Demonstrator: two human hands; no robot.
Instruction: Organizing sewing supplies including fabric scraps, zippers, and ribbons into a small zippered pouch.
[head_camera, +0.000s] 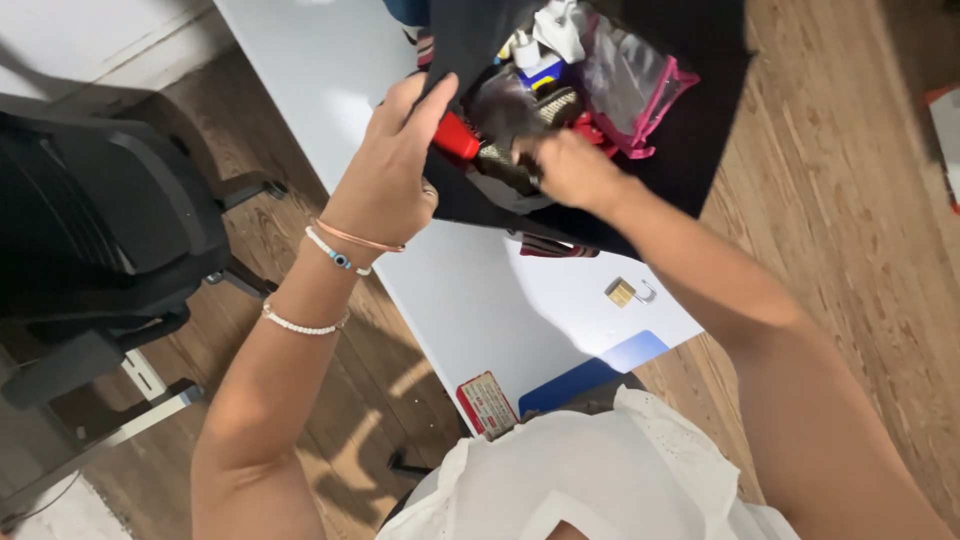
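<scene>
A: Room & surface?
B: Wood-plank floor, white table (450, 290) running diagonally across it. Black office chair (100, 220) well left of the table. On the table: small brass padlock (622, 291) near the edge, a blue sheet (600, 368) at the corner, a red-and-white card (487, 404) at the edge beside it.
A: The bag?
B: Black bag (690, 130) stands open at the table's far end, stuffed w/ a clear pink-trimmed pouch (630, 85), small bottles, a red-handled brush (490, 140).
A: Hands?
B: Left hand (390, 170) pinched shut on the bag's near rim, left of the brush. Right hand (570, 168) inside the opening, fingers closed on the brush's bristle end. Bracelets on the left wrist.
</scene>
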